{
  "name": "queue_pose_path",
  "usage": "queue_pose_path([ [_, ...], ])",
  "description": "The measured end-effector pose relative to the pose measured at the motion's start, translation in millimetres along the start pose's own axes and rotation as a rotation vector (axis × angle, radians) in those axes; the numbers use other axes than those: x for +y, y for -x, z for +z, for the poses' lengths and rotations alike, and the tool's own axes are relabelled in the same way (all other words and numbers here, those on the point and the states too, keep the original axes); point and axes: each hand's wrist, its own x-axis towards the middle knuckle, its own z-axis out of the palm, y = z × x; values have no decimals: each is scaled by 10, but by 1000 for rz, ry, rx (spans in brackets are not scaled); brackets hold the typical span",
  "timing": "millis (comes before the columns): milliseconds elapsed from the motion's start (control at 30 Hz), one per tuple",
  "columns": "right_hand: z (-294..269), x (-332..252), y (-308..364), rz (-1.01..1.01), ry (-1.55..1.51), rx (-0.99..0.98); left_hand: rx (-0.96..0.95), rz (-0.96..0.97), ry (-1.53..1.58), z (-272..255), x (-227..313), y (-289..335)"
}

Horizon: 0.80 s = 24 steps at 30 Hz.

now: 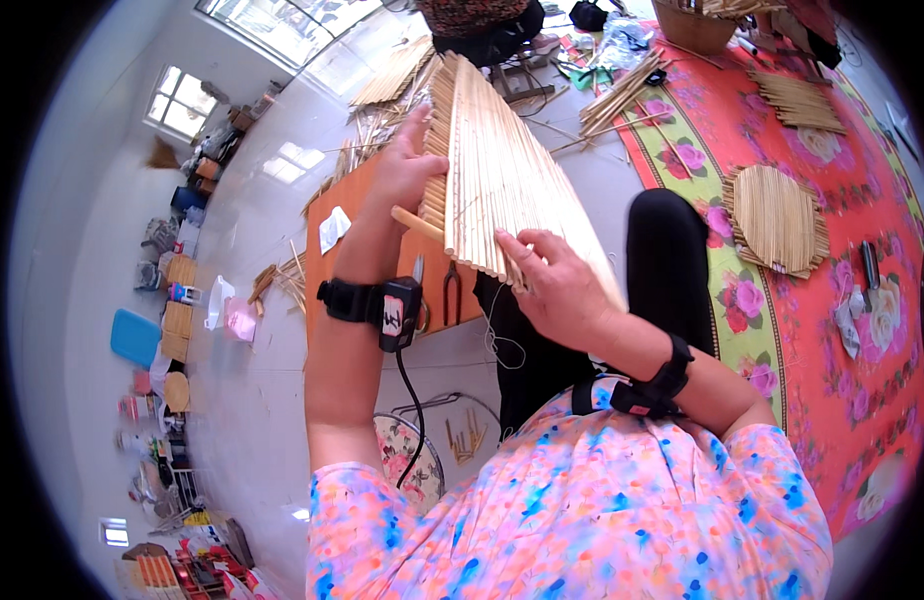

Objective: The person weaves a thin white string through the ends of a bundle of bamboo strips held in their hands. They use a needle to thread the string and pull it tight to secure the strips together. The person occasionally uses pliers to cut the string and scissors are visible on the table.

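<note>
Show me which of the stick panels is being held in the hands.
The raised panel between the left hand and the right hand; the roundish panel and the panel beyond it lie on the floral mat.

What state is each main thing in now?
Stalk panel: raised, tilted.
Left grip: at panel's left side, closure unclear.
Right grip: closed on panel's near edge.
Pliers: lying on orange board, handles apart.
Scissors: beside them, partly hidden, opening unclear.
Tissue: crumpled.
Round stalk mat: flat on red floral cloth.

The left hand (418, 160) held a pale stalk panel (507, 170) by its left edge, the right hand (562, 290) its lower end. Scissors (419, 267) and pliers (452, 282) lay on an orange board (346, 192).
</note>
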Motion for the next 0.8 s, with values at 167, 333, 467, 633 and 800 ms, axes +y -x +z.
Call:
queue_pose_path([
  [167,-388,-215,-182,-286,129,347,268,79,292,-179,278,476],
  [333,-479,-415,43,64,-126,237,429,235,473,-16,121,595],
  [467,-562,-351,-151,544,-664,116,434,256,721,567,7,547],
  [633,-795,-288,-483,677,-630,202,454,180,975,1173,-125,552],
  [800,-970,-97,-537,709,-423,287,396,-12,1171,1664,-341,457],
])
